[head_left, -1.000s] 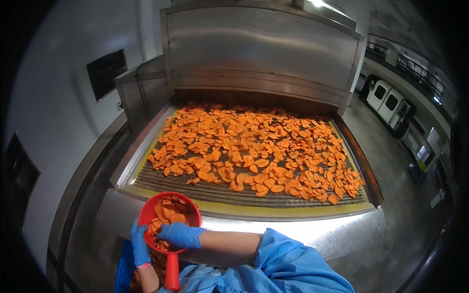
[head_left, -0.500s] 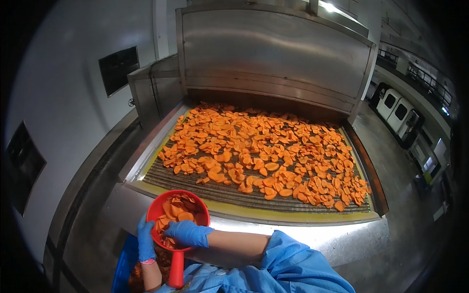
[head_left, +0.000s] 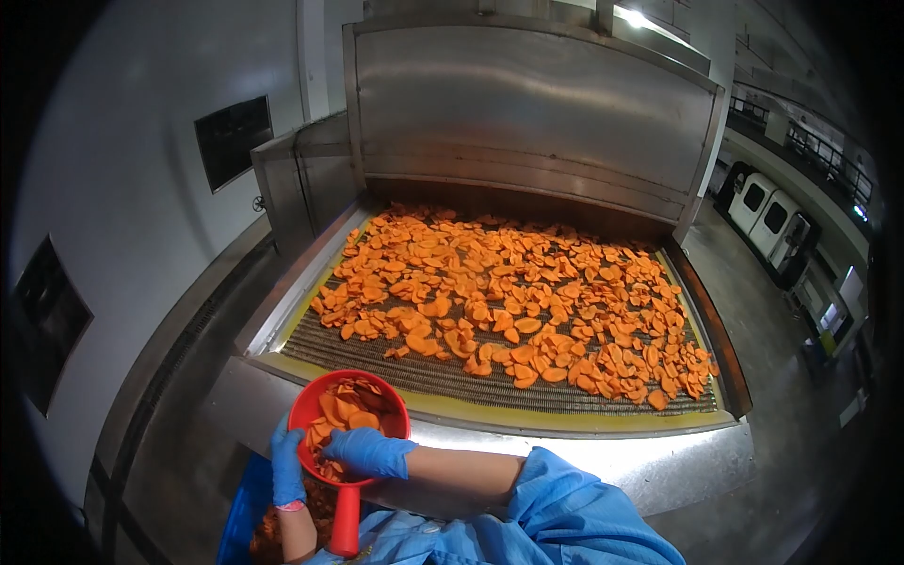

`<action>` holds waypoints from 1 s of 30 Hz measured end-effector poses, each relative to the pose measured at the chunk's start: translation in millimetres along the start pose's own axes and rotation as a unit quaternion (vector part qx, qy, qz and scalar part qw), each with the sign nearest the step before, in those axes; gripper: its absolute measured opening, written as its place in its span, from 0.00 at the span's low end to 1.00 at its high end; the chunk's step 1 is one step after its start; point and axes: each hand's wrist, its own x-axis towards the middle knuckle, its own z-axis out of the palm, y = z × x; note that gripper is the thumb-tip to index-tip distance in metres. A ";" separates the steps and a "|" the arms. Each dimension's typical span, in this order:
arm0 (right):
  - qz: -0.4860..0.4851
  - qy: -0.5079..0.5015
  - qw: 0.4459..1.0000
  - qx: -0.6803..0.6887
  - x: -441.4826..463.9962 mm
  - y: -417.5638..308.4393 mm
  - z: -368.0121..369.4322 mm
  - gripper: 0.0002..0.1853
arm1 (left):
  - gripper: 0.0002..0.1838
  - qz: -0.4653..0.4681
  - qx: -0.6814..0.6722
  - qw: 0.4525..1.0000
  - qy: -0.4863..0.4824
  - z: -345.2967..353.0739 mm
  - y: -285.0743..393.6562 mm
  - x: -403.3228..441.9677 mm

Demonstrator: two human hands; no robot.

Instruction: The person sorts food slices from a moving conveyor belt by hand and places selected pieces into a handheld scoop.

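A red long-handled scoop [head_left: 403,414] sits low in the head view, its handle pointing down toward my body. Orange slices [head_left: 348,411], carrot-like or sweet-potato-like, partly fill it. My left hand [head_left: 287,461], in a blue glove, grips the scoop's left side near the rim. Over the near rim reaches my gloved right hand [head_left: 375,454], its fingers down among the slices and mostly hidden. Beneath the scoop stands a blue bin [head_left: 240,508] holding more orange pieces, largely covered by my arms and the scoop.
In front is a wide mesh conveyor belt [head_left: 320,347] spread with many orange slices [head_left: 527,301]. A metal lip [head_left: 584,457] edges its near end; a steel housing [head_left: 537,104] rises behind. A wall stands left; white-doored equipment [head_left: 765,217] lies far right.
The view has shifted slightly, and the scoop and both hands appear a few pixels lower and farther right. Both hands keep the same placement at the scoop.
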 end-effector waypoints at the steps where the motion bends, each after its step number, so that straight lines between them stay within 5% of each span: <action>1: 0.000 0.002 1.000 0.000 0.3 0.4 0.6 0.22 | 0.26 0.001 0.000 1.000 0.000 -0.6 -1.2 0.6; 30: -0.004 0.015 1.000 -0.003 0.4 -1.7 3.6 0.18 | 0.27 0.011 0.019 1.000 0.005 -3.7 -3.0 -1.5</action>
